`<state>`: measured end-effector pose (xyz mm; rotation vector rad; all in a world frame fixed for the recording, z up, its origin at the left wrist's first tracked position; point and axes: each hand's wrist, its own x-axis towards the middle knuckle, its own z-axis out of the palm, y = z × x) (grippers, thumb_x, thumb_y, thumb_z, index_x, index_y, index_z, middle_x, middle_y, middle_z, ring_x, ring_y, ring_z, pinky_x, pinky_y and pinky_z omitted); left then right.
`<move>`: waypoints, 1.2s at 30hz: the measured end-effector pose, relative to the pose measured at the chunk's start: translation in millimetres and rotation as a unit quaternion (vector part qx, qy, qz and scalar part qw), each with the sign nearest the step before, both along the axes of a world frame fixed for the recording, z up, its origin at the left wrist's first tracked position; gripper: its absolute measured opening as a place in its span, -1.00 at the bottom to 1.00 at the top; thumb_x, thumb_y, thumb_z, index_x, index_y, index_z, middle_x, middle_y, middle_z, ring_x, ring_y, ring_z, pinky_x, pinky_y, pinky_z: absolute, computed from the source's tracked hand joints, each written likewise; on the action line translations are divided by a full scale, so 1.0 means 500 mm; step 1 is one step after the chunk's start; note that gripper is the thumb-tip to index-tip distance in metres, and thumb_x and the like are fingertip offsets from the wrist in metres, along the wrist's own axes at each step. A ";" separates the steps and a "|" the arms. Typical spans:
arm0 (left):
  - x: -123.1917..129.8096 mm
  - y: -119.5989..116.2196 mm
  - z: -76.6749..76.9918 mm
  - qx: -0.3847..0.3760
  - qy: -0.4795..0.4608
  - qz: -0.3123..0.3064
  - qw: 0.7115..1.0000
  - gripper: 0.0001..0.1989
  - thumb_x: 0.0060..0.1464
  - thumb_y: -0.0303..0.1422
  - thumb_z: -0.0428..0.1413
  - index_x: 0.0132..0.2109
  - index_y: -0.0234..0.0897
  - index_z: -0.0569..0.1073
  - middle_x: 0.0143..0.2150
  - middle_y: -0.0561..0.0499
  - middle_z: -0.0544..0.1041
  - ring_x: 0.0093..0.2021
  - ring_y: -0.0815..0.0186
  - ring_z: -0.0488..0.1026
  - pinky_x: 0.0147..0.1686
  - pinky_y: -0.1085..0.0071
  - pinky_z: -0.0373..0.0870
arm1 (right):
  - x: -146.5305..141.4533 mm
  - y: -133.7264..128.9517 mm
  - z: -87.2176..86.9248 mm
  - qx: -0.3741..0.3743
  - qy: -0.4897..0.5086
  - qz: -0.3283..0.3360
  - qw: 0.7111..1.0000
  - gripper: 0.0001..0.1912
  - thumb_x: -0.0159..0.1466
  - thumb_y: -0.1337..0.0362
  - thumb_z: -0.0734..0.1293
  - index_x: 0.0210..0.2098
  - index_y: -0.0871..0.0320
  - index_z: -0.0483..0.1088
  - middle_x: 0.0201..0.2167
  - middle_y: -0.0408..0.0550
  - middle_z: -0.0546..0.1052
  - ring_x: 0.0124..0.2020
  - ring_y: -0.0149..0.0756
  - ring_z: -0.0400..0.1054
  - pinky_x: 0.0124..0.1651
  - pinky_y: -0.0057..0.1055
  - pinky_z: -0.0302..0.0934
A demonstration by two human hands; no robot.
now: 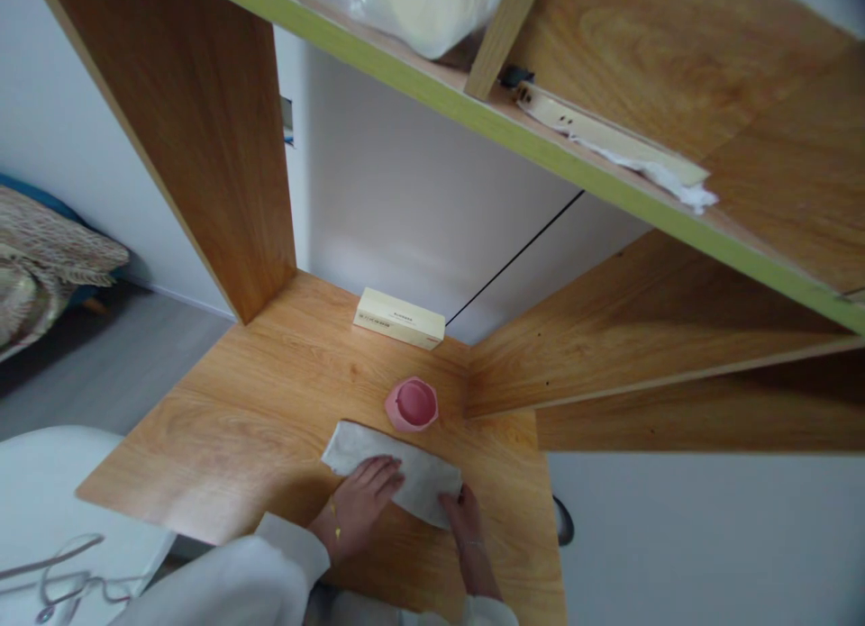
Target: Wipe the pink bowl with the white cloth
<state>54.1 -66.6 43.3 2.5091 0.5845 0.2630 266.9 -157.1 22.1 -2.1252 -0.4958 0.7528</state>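
Note:
A light grey-white cloth (423, 482), folded into a long strip, lies on the wooden desktop in front of me. My left hand (365, 500) rests on its near edge with fingers stretched out flat. At the cloth's right end, my right hand (463, 513) pinches the corner between thumb and fingers. Just beyond the cloth stands a pink faceted bowl-like holder (412, 403), apart from both hands.
A pale yellow long box (398, 319) sits at the back of the wooden desktop (223, 419). Wooden side panels rise left and right. Overhead, a shelf (581, 167) carries a plastic bag (419, 9) and a pale strip (608, 140). A white chair (60, 473) stands at left.

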 end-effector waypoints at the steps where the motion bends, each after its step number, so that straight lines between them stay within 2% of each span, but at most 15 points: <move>1: -0.014 0.012 -0.009 0.003 -0.002 0.024 1.000 -0.35 -0.01 -0.60 -0.04 0.26 -0.18 0.19 0.31 -0.06 0.23 0.31 0.18 0.10 0.25 0.14 0.06 | 0.009 -0.005 0.004 -0.005 0.015 0.002 1.000 -0.66 -0.19 -0.01 0.35 -0.53 0.11 0.39 -0.56 0.01 0.52 -0.49 -0.09 0.43 -0.42 -0.24 0.30; 3: -0.042 0.034 -0.025 0.010 -0.004 0.060 0.998 -0.37 0.04 -0.56 -0.06 0.27 -0.15 0.17 0.31 -0.03 0.23 0.31 0.18 0.10 0.25 0.10 0.06 | 0.018 -0.010 0.009 -0.012 0.041 0.013 0.999 -0.63 -0.17 -0.03 0.36 -0.54 0.15 0.44 -0.55 0.04 0.53 -0.47 -0.08 0.44 -0.41 -0.23 0.30; 8: -0.070 0.051 -0.038 0.036 0.012 0.057 0.998 -0.45 0.18 -0.36 -0.04 0.30 -0.08 0.12 0.34 0.02 0.18 0.34 0.17 0.04 0.29 0.08 -0.03 | 0.010 -0.006 0.012 -0.003 0.039 0.013 0.999 -0.60 -0.14 -0.06 0.37 -0.50 0.17 0.48 -0.48 0.04 0.56 -0.39 -0.07 0.44 -0.30 -0.22 0.30; 12: -0.049 0.027 -0.016 0.053 0.016 0.061 0.997 -0.45 0.20 -0.30 -0.04 0.31 -0.15 0.11 0.37 -0.03 0.12 0.35 0.12 -0.01 0.31 0.00 -0.15 | 0.002 -0.002 0.015 0.017 0.023 0.001 1.000 -0.58 -0.11 -0.08 0.36 -0.46 0.15 0.47 -0.45 0.04 0.56 -0.36 -0.08 0.44 -0.27 -0.23 0.30; 16: -0.020 -0.002 0.003 0.039 0.013 0.001 0.999 -0.38 0.15 -0.36 0.00 0.33 -0.07 0.04 0.39 0.01 0.06 0.36 0.12 -0.05 0.31 -0.04 -0.22 | -0.006 -0.004 0.020 0.038 0.022 0.003 0.999 -0.56 -0.08 -0.10 0.36 -0.43 0.16 0.46 -0.43 0.03 0.56 -0.35 -0.11 0.44 -0.26 -0.25 0.31; 22: 0.004 -0.027 -0.012 0.018 0.059 -0.011 0.998 -0.35 0.15 -0.35 -0.01 0.34 -0.02 -0.01 0.40 0.03 0.03 0.37 0.08 -0.06 0.28 -0.13 -0.24 | -0.013 -0.012 0.022 0.056 0.019 -0.005 0.998 -0.55 -0.11 -0.14 0.39 -0.48 0.14 0.43 -0.48 0.00 0.56 -0.41 -0.14 0.44 -0.30 -0.25 0.32; 28: 0.002 -0.026 -0.020 0.064 0.043 0.021 0.997 -0.38 0.18 -0.34 -0.05 0.35 -0.07 -0.01 0.40 0.05 0.05 0.36 0.16 -0.05 0.30 -0.02 -0.22 | -0.019 -0.011 0.032 0.065 -0.025 -0.057 0.996 -0.56 -0.07 -0.13 0.33 -0.40 0.10 0.31 -0.49 -0.04 0.51 -0.44 -0.19 0.42 -0.36 -0.27 0.30; 32: 0.000 -0.027 -0.021 0.067 0.039 0.028 0.997 -0.44 0.17 -0.31 -0.03 0.31 -0.09 0.11 0.36 0.04 0.14 0.33 0.13 0.03 0.28 -0.01 -0.12 | -0.059 0.019 0.060 0.077 -0.072 -0.056 0.993 -0.63 0.03 -0.06 0.27 -0.34 0.07 0.23 -0.48 -0.14 0.46 -0.45 -0.29 0.37 -0.35 -0.34 0.26; 36: -0.004 -0.026 -0.006 0.048 0.006 0.063 0.997 -0.48 0.13 -0.41 -0.05 0.25 -0.17 0.21 0.28 0.00 0.28 0.28 0.16 0.14 0.25 0.06 0.01 | -0.138 0.077 0.099 0.073 -0.105 -0.001 0.992 -0.76 0.07 0.07 0.29 -0.36 0.06 0.26 -0.50 -0.20 0.44 -0.47 -0.31 0.34 -0.35 -0.38 0.20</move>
